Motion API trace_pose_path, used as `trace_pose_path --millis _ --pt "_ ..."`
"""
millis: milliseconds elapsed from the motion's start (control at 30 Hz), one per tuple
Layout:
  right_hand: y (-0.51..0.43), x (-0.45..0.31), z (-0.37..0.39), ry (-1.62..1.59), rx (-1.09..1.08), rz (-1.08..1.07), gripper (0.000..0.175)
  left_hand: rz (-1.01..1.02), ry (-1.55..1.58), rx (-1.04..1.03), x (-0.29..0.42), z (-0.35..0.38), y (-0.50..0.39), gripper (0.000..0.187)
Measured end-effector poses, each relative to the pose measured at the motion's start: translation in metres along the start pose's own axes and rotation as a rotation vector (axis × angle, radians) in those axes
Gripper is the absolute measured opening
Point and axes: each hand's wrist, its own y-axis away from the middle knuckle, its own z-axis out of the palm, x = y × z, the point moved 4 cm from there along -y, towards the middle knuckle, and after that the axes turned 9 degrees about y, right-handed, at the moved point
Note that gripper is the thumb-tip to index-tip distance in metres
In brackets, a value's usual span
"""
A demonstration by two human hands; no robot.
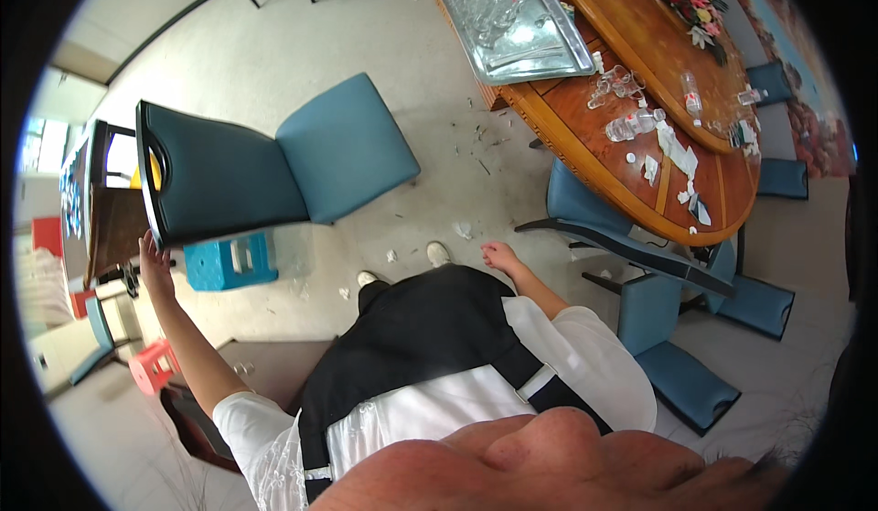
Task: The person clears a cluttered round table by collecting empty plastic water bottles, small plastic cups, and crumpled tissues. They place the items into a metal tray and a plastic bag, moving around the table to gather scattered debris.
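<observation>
A blue padded chair point(226, 175) with a dark frame stands at the left, its seat facing the middle of the floor. My left hand point(156, 267) is at the lower corner of its backrest, fingers spread at the frame; whether they grip it, I cannot tell. My right hand point(501, 257) hangs over the floor beside my black apron point(425, 332), fingers loosely curled, with nothing seen in it. To its right another blue chair point(590, 199) is pushed against the round wooden table point(583, 147).
A metal tray point(487, 75) of clear glassware overhangs the table edge. Plastic bottles point(634, 125), glasses point(617, 85) and crumpled tissues point(675, 151) lie on the table. A blue plastic stool point(206, 266) and a pink stool point(152, 367) stand left. Litter point(480, 144) dots the floor.
</observation>
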Motion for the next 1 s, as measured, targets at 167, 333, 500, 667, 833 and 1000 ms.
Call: trace_pose_path --millis 167,333,500,667,833,1000 --pt "0.010 0.045 0.020 -0.075 0.179 0.216 0.019 -0.139 -0.074 -0.219 0.020 0.060 -0.096 0.043" --pt "0.039 0.054 0.086 -0.194 0.272 0.340 0.017 -0.150 -0.141 -0.308 0.035 0.114 -0.138 0.038" --pt "0.044 -0.003 0.164 0.228 0.337 0.170 0.032 -0.473 0.654 -0.723 0.030 0.145 -0.144 0.028" --pt "0.047 -0.070 0.194 0.361 0.337 0.102 0.033 -0.664 0.888 -0.715 0.017 0.144 -0.124 0.019" --pt "0.036 -0.108 0.208 0.214 0.363 0.135 0.031 -0.592 0.738 -0.624 0.017 0.137 -0.109 0.010" --pt "0.035 -0.114 0.226 0.364 0.435 0.017 0.030 -0.538 0.689 -0.519 0.019 0.108 -0.121 0.008"
